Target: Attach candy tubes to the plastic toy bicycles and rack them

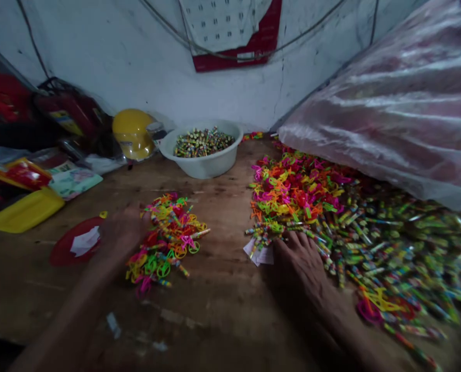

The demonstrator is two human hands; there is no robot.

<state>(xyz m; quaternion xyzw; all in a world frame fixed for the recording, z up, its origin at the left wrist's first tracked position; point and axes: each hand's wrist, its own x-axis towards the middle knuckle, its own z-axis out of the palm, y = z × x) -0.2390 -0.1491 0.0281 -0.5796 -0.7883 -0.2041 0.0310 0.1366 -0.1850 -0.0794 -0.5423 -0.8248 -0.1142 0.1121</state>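
My left hand (125,226) is smeared by motion at the left edge of a small heap of colourful plastic pieces and patterned sticks (172,232). Whether it holds anything cannot be made out. My right hand (302,258) lies palm down at the front edge of the big pile, its fingers a little apart over short patterned sticks (267,232); the fingertips are partly hidden. Just left of these fingers is a white paper slip (259,254). Bright plastic pieces (296,186), some ring-shaped, lie behind the hand, and many patterned sticks (393,248) spread to its right.
A white basin (205,168) of short sticks stands at the back. A large clear plastic bag (393,113) bulges over the right pile. At left are a red dish (65,248) with paper, a yellow scoop-like tray (25,211), packets and a yellow helmet-like object (133,132).
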